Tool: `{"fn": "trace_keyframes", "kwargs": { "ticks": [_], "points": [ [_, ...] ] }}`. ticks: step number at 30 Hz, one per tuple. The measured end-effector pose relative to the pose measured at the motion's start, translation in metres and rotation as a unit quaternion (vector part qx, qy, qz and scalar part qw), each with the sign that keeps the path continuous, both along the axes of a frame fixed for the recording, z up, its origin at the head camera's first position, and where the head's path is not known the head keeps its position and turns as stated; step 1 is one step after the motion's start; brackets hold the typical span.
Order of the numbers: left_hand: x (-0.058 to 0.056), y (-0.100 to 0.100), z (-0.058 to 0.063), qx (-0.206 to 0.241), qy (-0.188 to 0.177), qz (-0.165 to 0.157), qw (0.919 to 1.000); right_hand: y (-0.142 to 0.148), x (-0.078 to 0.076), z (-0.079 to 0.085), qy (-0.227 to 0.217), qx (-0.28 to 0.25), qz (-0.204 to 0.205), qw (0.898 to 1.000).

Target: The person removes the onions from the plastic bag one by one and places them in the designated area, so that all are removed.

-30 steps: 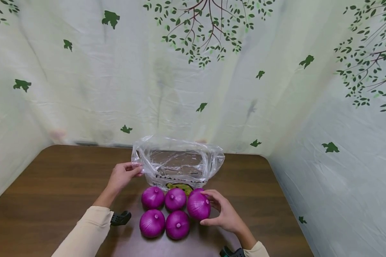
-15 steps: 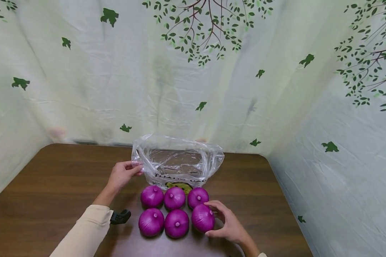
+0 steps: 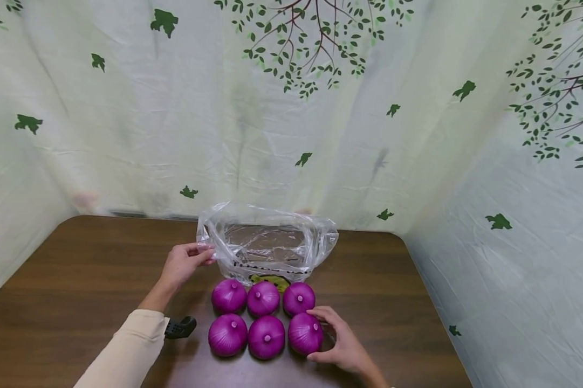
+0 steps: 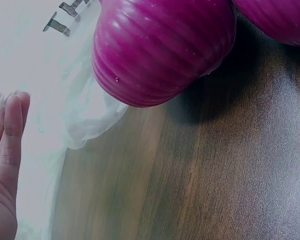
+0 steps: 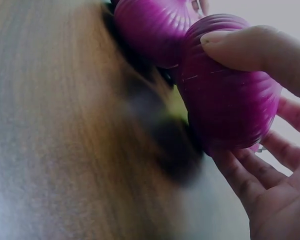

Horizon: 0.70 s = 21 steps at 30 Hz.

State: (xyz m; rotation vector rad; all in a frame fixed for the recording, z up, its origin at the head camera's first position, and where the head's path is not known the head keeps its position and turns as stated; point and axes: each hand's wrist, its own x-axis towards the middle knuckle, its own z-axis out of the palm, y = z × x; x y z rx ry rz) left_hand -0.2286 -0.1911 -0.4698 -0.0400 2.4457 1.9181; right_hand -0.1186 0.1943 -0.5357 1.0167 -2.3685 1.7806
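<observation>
A clear plastic bag (image 3: 272, 274) with a yellow print lies with its mouth spread toward the back of the table. My left hand (image 3: 182, 264) pinches the left edge of its mouth. In front of the bag several purple onions stand in two rows. My right hand (image 3: 342, 342) holds the front right onion (image 3: 305, 334), thumb on the near side and fingers round the far side. In the right wrist view the thumb (image 5: 240, 50) lies over this onion (image 5: 230, 95). Another onion (image 4: 165, 45) fills the top of the left wrist view, close to the bag.
The brown wooden table (image 3: 87, 280) extends to both sides of the bag and onions. A pale curtain (image 3: 126, 134) with leaf prints hangs behind and beside it. A black wrist strap (image 3: 180, 327) shows at the left sleeve.
My right hand has brought its onion toward me, from in front of the back right onion down into the front row, uncovering the back one. My left hand stays on the bag's edge.
</observation>
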Motion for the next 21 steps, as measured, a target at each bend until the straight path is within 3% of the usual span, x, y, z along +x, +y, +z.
{"fn": "trace_keyframes", "kwargs": {
  "ticks": [12,21],
  "points": [
    [0.0015,-0.0008,-0.0018,0.010,0.008,-0.003,0.9999,-0.0047,0.0030,-0.0108,-0.015,0.007,-0.009,1.000],
    [0.0002,0.0020,-0.0033,0.027,0.002,-0.006,0.9996,-0.0063,0.0043,-0.0093,-0.041,0.014,-0.035,0.998]
  ]
}}
